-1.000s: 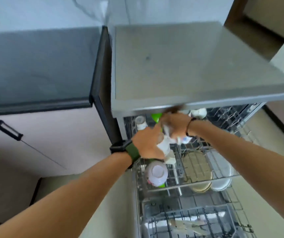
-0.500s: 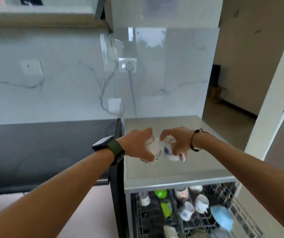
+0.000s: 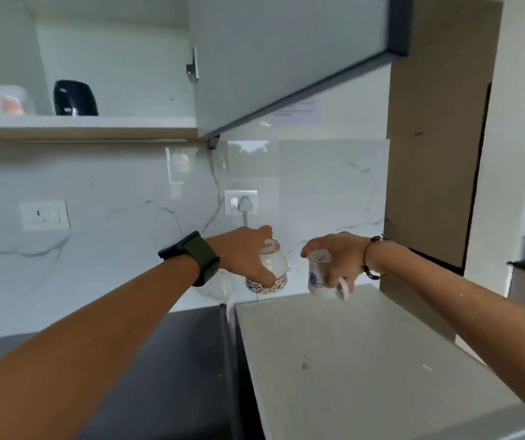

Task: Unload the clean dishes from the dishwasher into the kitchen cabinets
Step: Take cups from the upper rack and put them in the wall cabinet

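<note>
Head view: both hands carry cups upside down below the open upper cabinet [image 3: 80, 122]. The left hand [image 3: 245, 252] is wrapped around a round white cup with a patterned rim [image 3: 270, 271], fingers curled over its side and base. The right hand [image 3: 334, 258] is closed on a white mug with a blue flower print [image 3: 318, 277], one finger hooked through the handle. The two cups hang just beside each other, under the cabinet's right end and well short of its shelf; the dishwasher itself is out of view.

The main risk, as I judge it, is the cups knocking together or one slipping while it is turned upright, since each is held one-handed and may be wet. The raised cabinet door [image 3: 286, 58] juts out above the cups, to the right of the shelf opening, so a straight lift could strike its lower edge; the path has to bend left toward the opening.

On the shelf, toward the cabinet's left side, stand a black container [image 3: 75, 98] and a clear plastic jug [image 3: 8, 100]; the shelf right of them looks bare. Below the cabinet on the marble backsplash sit a plugged wall socket [image 3: 241, 202] and a switch plate [image 3: 44, 215], both clear of the lift.
</note>
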A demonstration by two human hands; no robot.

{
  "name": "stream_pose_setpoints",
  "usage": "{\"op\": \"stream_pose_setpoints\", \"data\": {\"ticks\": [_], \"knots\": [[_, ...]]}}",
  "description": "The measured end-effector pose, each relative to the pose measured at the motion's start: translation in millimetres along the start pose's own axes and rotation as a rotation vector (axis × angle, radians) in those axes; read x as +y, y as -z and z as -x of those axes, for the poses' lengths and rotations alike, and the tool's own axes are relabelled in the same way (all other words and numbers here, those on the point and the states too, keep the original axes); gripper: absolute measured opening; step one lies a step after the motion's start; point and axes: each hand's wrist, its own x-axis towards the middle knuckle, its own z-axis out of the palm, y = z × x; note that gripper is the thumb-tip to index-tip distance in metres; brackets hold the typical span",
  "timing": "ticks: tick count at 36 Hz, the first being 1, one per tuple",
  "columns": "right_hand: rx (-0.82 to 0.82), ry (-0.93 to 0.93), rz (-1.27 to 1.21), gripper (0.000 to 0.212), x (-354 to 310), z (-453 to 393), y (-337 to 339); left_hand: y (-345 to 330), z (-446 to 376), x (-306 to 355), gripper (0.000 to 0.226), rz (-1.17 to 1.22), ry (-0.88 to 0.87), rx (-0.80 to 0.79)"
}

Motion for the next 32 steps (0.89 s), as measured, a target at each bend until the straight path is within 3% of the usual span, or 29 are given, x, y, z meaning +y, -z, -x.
{"op": "stream_pose_setpoints", "data": {"ticks": [4, 9, 14, 24, 27, 32], "knots": [[0.045, -0.036, -0.115, 0.053, -31, -20, 21, 36, 1, -33, 0.051, 0.003, -0.007, 0.025], [0.131, 0.000, -0.147, 0.067, -68, -36, 31, 66, 19, -65, 0.056, 0.019, 0.025, 0.067], [0.161, 0.048, -0.074, 0.055, -113, -46, 41, 89, 46, -92, 0.065, 0.010, 0.116, 0.132], [0.331, 0.255, 0.043, 0.056, -216, -71, 89, 164, 97, -146, 0.041, 0.030, 0.284, 0.251], [0.398, 0.276, 0.018, 0.045, -245, -87, 112, 196, 91, -172, 0.045, -0.013, 0.320, 0.324], [0.497, 0.276, -0.053, 0.045, -283, -128, 157, 248, 67, -212, 0.052, -0.047, 0.317, 0.438]]}}
